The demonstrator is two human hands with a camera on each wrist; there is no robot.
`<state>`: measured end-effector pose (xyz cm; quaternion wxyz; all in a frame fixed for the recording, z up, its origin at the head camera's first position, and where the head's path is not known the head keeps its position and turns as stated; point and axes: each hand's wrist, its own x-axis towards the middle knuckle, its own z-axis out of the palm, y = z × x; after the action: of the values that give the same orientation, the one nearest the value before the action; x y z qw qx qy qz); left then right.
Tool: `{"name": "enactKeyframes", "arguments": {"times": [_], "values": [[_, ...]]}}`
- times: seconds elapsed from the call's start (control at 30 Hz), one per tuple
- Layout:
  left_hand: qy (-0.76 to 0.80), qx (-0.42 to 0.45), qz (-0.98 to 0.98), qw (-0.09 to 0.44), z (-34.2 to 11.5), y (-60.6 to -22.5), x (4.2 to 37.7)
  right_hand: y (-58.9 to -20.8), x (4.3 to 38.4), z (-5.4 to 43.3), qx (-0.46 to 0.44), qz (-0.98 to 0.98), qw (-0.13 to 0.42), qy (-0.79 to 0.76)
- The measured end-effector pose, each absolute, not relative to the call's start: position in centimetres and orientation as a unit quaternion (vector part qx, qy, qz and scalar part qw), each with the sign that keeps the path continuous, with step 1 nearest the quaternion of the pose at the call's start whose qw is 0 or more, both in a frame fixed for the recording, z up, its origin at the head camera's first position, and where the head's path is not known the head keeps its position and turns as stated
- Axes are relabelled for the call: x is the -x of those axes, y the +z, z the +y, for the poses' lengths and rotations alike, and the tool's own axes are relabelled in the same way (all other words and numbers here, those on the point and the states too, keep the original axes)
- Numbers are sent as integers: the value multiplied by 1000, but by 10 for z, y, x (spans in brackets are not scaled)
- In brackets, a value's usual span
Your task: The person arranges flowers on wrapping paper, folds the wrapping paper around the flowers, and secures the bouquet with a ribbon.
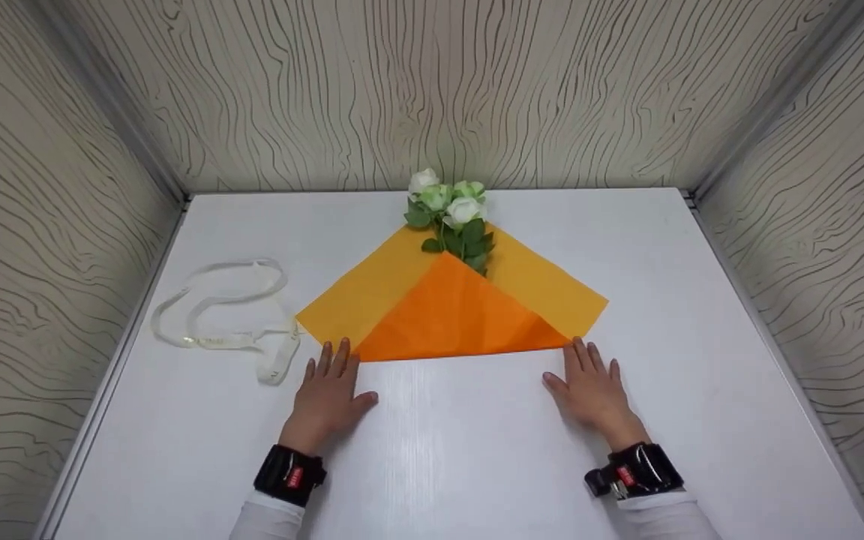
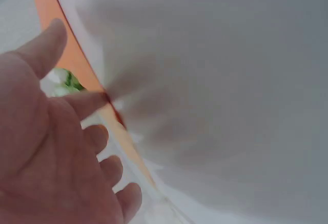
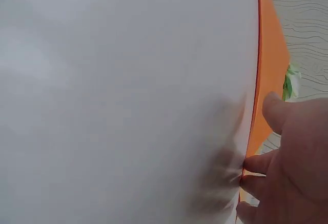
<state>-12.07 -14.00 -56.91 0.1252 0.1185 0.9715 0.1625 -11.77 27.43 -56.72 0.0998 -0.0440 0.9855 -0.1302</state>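
A sheet of orange wrapping paper (image 1: 462,315) lies on the table with its near part folded up into a triangle over the stems of a bunch of white and pale green roses (image 1: 464,211). The paler side of the sheet (image 1: 372,289) shows to the left and right behind the fold. My left hand (image 1: 327,401) touches the left end of the folded edge with straight fingertips, thumb spread apart. At the right end of that edge, the fingertips of my right hand (image 1: 593,386) rest in the same way. Both wrist views show the fingers against the orange edge.
A loosely looped white ribbon (image 1: 214,343) lies left of the paper, one part close to the paper's left corner. The white table (image 1: 462,450) is bordered by wood-grain patterned walls (image 1: 372,90) at the back and both sides.
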Motion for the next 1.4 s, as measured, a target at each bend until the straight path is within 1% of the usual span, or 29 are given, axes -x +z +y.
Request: {"name": "enactKeyframes", "arguments": {"times": [0.13,0.33,0.43,0.53,0.7,0.83,1.0,1.1,1.27,1.33,1.4], "values": [[134,-144,976,97,-111,-564,128,-566,123,244,95,987,88,-99],[73,-224,967,99,-62,-563,134,-564,128,185,197,973,102,-64],[56,-240,964,103,-47,-566,136,-565,129,167,220,968,108,-56],[55,-231,966,107,-42,-570,135,-567,129,162,216,968,117,-47],[78,-206,968,120,-51,-572,136,-570,129,173,178,976,123,-38],[114,-188,967,127,-64,-569,134,-572,130,187,152,981,115,-36],[150,-150,968,131,-85,-567,132,-574,127,195,147,982,105,-52],[163,-108,974,112,-99,-563,133,-573,126,194,147,982,103,-58],[156,-40,987,23,-117,-561,148,-574,127,193,143,982,107,-54],[159,-23,987,-4,-124,-562,156,-575,127,193,143,982,107,-54],[172,-9,985,-9,-131,-562,165,-575,128,192,143,982,108,-55]]}}
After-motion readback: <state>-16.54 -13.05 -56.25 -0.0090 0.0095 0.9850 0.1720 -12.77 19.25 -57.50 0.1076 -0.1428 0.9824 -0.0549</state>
